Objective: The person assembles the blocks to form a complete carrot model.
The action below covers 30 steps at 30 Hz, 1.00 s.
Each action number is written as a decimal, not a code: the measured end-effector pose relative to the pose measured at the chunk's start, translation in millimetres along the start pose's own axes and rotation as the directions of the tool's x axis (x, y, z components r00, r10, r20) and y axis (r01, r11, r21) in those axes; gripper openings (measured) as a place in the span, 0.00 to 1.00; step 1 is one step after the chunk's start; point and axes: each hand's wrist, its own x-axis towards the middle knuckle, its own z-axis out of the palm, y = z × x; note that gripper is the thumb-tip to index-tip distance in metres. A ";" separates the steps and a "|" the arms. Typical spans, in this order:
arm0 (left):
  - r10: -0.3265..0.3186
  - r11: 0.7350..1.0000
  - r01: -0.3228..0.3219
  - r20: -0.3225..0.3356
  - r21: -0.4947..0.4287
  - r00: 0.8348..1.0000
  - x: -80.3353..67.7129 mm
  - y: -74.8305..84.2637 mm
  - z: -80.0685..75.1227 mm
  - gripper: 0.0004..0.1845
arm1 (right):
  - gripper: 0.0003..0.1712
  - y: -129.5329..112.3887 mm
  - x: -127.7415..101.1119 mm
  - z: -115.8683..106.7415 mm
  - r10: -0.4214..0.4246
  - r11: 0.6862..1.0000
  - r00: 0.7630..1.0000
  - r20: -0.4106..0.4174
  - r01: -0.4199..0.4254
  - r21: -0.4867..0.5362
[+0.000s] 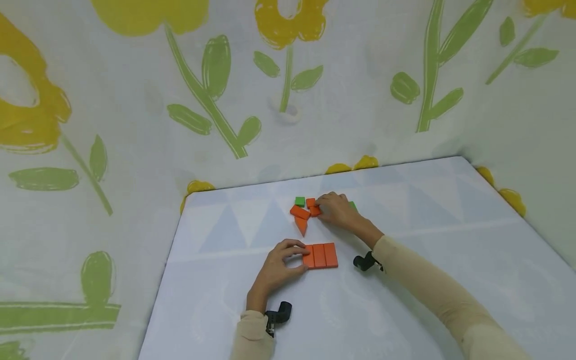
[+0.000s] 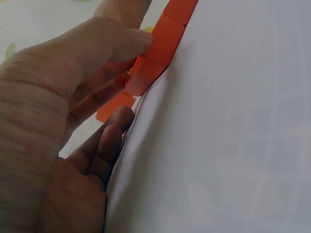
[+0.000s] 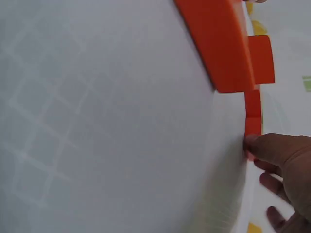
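Note:
Three flat orange rectangular blocks (image 1: pixel 319 255) lie side by side on the table. My left hand (image 1: pixel 276 266) pinches the left end of this row, thumb on the near side and fingers on the far side. In the left wrist view the thumb presses on an orange block (image 2: pixel 165 41). Farther back, my right hand (image 1: pixel 338 211) grips a small orange block (image 1: pixel 315 211), partly hidden by its fingers. The right wrist view shows the thumb against an orange block (image 3: pixel 252 127). Close by lie another small orange block (image 1: pixel 310 202), an orange rectangular block (image 1: pixel 300 212) and an orange triangular block (image 1: pixel 301 226).
A green block (image 1: pixel 299 201) lies at the back of the group. Another green block (image 1: pixel 353 205) shows partly behind the right hand. The pale patterned tabletop (image 1: pixel 216 280) meets a flower-print cloth (image 1: pixel 342 110) along its back and sides.

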 end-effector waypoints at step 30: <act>0.001 1.000 -0.001 -0.007 0.017 1.000 0.9 1.7 -0.5 0.17 | 0.20 -54.3 -108.2 -19.8 -0.176 0.958 0.970 -0.166 0.208 0.198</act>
